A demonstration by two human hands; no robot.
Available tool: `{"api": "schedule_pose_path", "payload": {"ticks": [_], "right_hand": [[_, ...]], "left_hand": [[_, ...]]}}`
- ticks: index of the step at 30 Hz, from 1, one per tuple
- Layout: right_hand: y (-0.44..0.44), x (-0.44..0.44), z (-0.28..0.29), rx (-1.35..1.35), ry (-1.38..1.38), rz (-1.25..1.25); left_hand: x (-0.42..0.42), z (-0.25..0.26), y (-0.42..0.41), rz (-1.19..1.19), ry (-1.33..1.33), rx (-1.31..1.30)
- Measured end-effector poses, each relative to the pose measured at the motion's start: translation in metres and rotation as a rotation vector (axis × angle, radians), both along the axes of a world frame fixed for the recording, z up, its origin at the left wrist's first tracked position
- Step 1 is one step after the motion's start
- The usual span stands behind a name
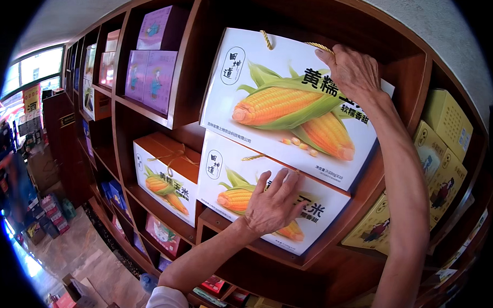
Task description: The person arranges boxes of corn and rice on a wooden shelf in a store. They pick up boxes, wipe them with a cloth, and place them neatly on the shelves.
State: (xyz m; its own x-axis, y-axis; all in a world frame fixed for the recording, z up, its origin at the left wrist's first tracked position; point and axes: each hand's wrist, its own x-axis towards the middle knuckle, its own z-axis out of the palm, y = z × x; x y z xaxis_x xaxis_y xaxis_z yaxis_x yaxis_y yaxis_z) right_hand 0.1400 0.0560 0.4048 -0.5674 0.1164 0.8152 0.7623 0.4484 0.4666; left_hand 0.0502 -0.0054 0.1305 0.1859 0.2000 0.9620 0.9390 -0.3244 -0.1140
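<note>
A white gift box printed with corn cobs (pixel 285 108) sits in a wooden shelf compartment, stacked on a similar corn box (pixel 235 183). My right hand (pixel 351 71) grips the upper box near its top right, thumb beside a gold rope handle (pixel 320 46) and fingers curled over the edge. Lower down, my left hand (pixel 274 202) lies against the front of the lower box. Its fingers are spread and their tips reach the seam between the boxes. The left hand covers part of the lower box's print.
Another corn box with an orange top (pixel 162 177) stands in the compartment to the left. Purple boxes (pixel 152 78) fill a cubby above it. Yellow boxes (pixel 438 171) stand to the right of a wooden divider (pixel 425 76). Cartons (pixel 74 292) sit on the floor at lower left.
</note>
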Motion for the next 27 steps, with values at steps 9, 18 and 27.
{"api": "schedule_pose_path", "payload": {"ticks": [9, 18, 27], "right_hand": [[-0.002, -0.001, -0.004, 0.130, 0.002, 0.020], [-0.004, 0.010, -0.003, 0.137, -0.015, 0.131], [-0.012, -0.001, -0.004, 0.119, -0.025, -0.087]], "left_hand": [[-0.005, 0.006, -0.011, -0.052, -0.043, -0.056], [-0.010, 0.007, -0.010, -0.134, -0.067, -0.058], [-0.039, -0.014, -0.001, -0.271, -0.151, 0.110]]}}
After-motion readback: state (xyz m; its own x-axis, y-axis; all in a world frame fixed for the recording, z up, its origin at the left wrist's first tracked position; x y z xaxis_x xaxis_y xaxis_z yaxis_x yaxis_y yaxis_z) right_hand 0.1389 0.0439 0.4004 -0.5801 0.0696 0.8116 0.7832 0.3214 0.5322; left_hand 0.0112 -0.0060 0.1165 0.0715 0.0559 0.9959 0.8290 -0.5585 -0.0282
